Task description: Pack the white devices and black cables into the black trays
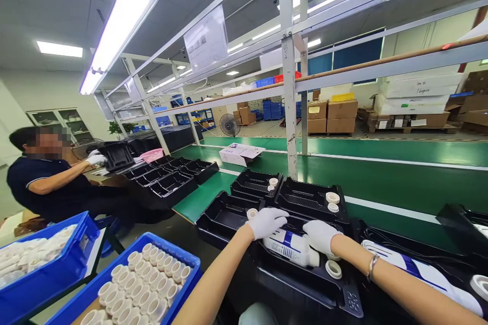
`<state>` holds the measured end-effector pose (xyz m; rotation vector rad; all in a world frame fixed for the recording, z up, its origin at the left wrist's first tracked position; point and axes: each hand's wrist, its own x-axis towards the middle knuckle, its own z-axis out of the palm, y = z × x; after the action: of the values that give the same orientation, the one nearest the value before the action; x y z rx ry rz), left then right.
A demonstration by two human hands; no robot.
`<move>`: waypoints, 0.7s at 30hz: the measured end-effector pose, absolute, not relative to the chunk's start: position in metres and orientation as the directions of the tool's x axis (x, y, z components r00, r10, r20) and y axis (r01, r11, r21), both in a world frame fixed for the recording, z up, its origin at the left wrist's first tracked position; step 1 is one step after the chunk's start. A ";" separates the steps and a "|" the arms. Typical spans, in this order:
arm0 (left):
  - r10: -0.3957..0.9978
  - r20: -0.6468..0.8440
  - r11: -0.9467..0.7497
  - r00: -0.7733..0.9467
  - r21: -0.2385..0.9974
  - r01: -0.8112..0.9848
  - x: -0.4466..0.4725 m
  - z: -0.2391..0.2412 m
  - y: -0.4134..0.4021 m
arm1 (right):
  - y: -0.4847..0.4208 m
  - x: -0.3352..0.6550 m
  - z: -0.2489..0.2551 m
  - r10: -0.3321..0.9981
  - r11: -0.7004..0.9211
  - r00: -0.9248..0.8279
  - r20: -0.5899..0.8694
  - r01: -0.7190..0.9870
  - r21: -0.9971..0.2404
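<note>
Handwritten marking on white carton [421,86] on upper shelf, too faint to read surely. Sheet [207,40] hanging from overhead rail: print too small. Bottle [292,247] label: blue print, illegible. No other readable text.

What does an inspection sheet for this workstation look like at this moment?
Surface: green conveyor belt carrying black trays.
Job's things: white bottle lying in the nearest tray; white caps sit in tray pockets.
Clutter: blue bin of white caps, second blue bin at left, white box on the belt.
Hands: left hand and right hand, both in white gloves, rest on the bottle.
Cables: nothing seen.
Surroundings: a co-worker handles a tray at left; fan, cardboard boxes, tube light overhead.
</note>
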<state>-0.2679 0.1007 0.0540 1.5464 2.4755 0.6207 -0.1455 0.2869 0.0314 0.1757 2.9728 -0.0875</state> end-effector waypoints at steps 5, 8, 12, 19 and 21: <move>0.677 0.196 0.592 -0.709 0.428 0.683 -0.275 0.065 0.010 | 0.268 -0.119 0.066 0.080 0.997 -0.995 -0.062 0.078 0.020; 0.628 0.172 0.674 -0.759 0.366 0.642 -0.280 0.051 -0.033 | 0.246 -0.096 0.071 0.021 0.998 -1.000 -0.023 0.020 0.063; 0.668 0.130 0.685 -0.733 0.279 0.673 -0.274 0.026 -0.059 | 0.218 -0.076 0.047 0.019 0.976 -0.996 -0.084 0.000 0.219; 0.708 0.129 0.651 -0.695 0.262 0.712 -0.269 0.004 -0.063 | 0.210 -0.078 0.028 0.072 0.981 -0.996 -0.056 0.061 0.183; 0.705 0.137 0.650 -0.696 0.270 0.711 -0.271 0.001 -0.065 | 0.211 -0.079 0.032 0.081 0.988 -0.995 -0.053 0.073 0.137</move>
<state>-0.2713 -0.0651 0.0015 1.2319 2.8709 0.4832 -0.0793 0.2110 0.0315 0.1197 3.0734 0.2083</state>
